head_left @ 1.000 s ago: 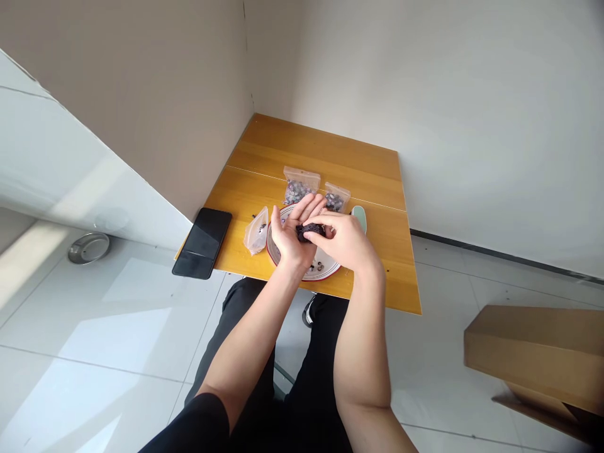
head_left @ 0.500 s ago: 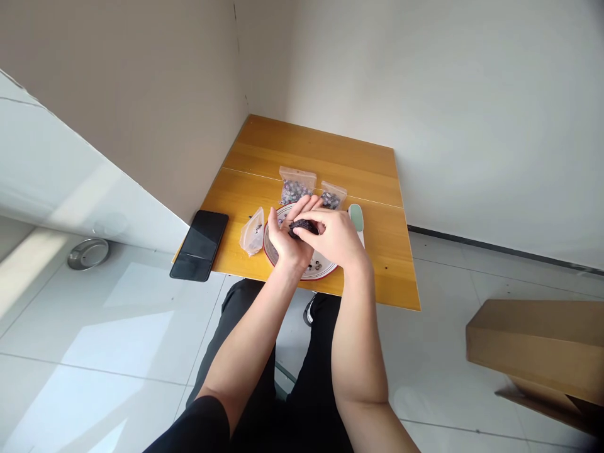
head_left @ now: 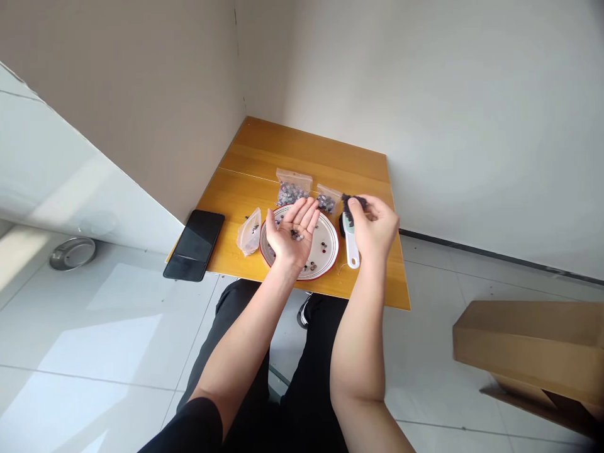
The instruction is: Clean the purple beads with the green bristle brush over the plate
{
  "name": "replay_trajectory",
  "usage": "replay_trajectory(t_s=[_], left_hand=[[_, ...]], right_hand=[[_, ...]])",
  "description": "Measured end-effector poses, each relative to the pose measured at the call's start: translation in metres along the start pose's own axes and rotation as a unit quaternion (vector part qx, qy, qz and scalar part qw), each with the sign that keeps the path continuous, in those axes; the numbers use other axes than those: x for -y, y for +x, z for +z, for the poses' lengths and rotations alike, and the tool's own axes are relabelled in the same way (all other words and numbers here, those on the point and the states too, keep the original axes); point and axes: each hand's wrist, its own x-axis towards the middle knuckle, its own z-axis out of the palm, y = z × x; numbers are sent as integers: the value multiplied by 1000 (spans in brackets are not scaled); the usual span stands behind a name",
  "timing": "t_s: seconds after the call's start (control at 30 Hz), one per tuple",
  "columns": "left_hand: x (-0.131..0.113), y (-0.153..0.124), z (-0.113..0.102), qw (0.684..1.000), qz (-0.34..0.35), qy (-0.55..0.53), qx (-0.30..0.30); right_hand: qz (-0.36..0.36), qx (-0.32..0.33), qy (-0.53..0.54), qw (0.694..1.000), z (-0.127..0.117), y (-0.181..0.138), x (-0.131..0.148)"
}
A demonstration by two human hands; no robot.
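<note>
My left hand (head_left: 290, 234) lies palm up over the white plate with a red rim (head_left: 328, 242), its fingers apart and a few small beads (head_left: 296, 234) in the palm. More loose beads are scattered on the plate. My right hand (head_left: 372, 226) is off to the right, pinching a dark clump of beaded material (head_left: 353, 202) between its fingers. Just below that hand is a white scoop with a pale green head (head_left: 350, 242). Two zip bags of mixed beads (head_left: 292, 192) (head_left: 326, 200) stand behind the plate.
A nearly empty zip bag (head_left: 248, 233) lies left of the plate, and a black phone (head_left: 193, 245) sits at the edge of the wooden table (head_left: 302, 151). A steel bowl (head_left: 73, 253) is on the floor, with a cardboard box (head_left: 528, 346) to the right.
My right hand has moved right, away from my left, taking the dark clump with it. My left palm has opened flat, and the plate now shows.
</note>
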Motion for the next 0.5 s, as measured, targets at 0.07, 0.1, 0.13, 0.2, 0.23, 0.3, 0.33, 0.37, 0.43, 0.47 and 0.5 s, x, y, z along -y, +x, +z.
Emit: replay_trajectory(t_s=[0.07,0.1,0.13,0.2,0.23,0.3,0.33,0.37,0.43,0.47,0.5], left_hand=[[0,0,0,1000,1,-1,0],[1,0,0,1000,-1,1,-2],[1,0,1,1000,-4,3,-6],[1,-2,2,1000,-12,7,-20],[1,-3,3,999,-16,8,-27],[2,-5,6,999,-22,10,-38],[2,-7,8,999,-24,12,-42],[2,-8,10,999,-28,14,-44],[2,-12,15,998,-35,19,-49],[2,-15,18,998,-39,20,-52],[1,-18,22,997,-41,20,-56]], right_hand=[[55,-54,-84,993,-6,6,-14],[83,-68,-122,987,-9,9,-21],[109,-75,-152,979,-13,11,-28],[153,-73,-194,966,-20,13,-40],[172,-64,-211,960,-23,14,-45],[201,-34,-239,949,-29,13,-53],[211,-18,-247,946,-32,13,-57],[216,-5,-250,944,-34,13,-59],[218,4,-246,945,-37,14,-62],[206,-8,-244,948,-38,15,-61],[181,-30,-240,953,-37,16,-59]])
